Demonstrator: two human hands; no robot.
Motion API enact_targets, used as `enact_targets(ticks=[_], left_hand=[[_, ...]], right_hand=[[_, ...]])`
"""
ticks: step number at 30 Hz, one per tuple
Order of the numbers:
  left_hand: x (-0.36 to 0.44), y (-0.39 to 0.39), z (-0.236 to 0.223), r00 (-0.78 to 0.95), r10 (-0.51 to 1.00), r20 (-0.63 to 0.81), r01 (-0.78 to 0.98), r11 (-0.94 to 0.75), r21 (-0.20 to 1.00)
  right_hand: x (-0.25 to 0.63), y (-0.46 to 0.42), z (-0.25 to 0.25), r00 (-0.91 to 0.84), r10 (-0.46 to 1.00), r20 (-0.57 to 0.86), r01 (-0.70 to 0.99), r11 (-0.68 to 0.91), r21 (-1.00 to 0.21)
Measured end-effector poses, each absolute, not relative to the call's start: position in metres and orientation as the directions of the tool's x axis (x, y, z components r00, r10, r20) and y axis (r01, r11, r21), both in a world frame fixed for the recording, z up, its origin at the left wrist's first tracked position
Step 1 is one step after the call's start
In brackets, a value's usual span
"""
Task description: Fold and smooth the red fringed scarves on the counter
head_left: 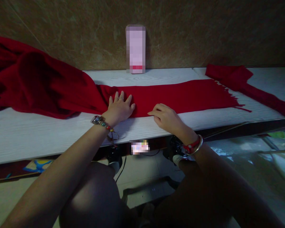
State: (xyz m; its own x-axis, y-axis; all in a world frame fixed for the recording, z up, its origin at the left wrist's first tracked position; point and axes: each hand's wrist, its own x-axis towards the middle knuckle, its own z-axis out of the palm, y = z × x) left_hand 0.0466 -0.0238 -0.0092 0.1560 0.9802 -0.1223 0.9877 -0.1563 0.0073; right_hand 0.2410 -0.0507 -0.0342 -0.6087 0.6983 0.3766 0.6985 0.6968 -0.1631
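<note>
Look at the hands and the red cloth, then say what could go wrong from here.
The bunched cloth beside the left hand could creep into the flat stretch and crease it. The beaded bracelet, close to the bunched cloth, might snag a thread. The fringe could tangle with the narrow red strip nearby.

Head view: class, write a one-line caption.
Two hands rest on a red fringed scarf across a white tabletop.

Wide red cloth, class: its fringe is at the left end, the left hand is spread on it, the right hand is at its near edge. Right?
No: the head view shows the wide red cloth's fringe at the right end. The left hand is spread on it, the right hand at its near edge.
</note>
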Motion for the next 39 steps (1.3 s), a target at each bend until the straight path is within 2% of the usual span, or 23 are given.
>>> enact_targets(ticks=[5,9,13,18,23,30,34,37,39], left_hand=[[0.055,-0.014,-0.016,0.326,0.945,0.017,0.941,-0.326,0.091],[0.063,0.001,-0.020,0.394,0.918,-0.045,0.913,-0.386,0.132],[0.066,0.008,-0.018,0.306,0.944,-0.122,0.946,-0.288,0.150],[0.057,0.007,-0.015,0.156,0.980,-0.125,0.981,-0.139,0.136],[0.052,0.004,-0.016,0.135,0.988,-0.071,0.983,-0.124,0.136],[0.054,0.000,-0.017,0.122,0.992,-0.031,0.982,-0.116,0.152],[0.054,0.000,-0.018,0.115,0.993,-0.018,0.980,-0.110,0.167],[0.054,0.000,-0.019,0.119,0.993,-0.002,0.978,-0.117,0.171],[0.054,0.000,-0.020,0.121,0.993,0.001,0.977,-0.119,0.175]], right_hand=[[0.242,-0.050,-0.035,-0.612,0.690,0.387,0.687,0.706,-0.171],[0.242,-0.050,-0.036,-0.604,0.688,0.401,0.685,0.706,-0.180],[0.242,-0.049,-0.036,-0.603,0.689,0.403,0.685,0.706,-0.182],[0.243,-0.048,-0.034,-0.602,0.691,0.400,0.672,0.709,-0.214],[0.244,-0.046,-0.024,-0.618,0.704,0.351,0.645,0.709,-0.287],[0.232,-0.033,-0.019,-0.347,0.848,0.400,0.821,0.481,-0.308],[0.221,-0.032,-0.024,-0.325,0.908,0.263,0.889,0.389,-0.243],[0.216,-0.035,-0.026,-0.362,0.927,0.099,0.908,0.375,-0.186],[0.216,-0.036,-0.026,-0.379,0.925,0.039,0.912,0.380,-0.155]])
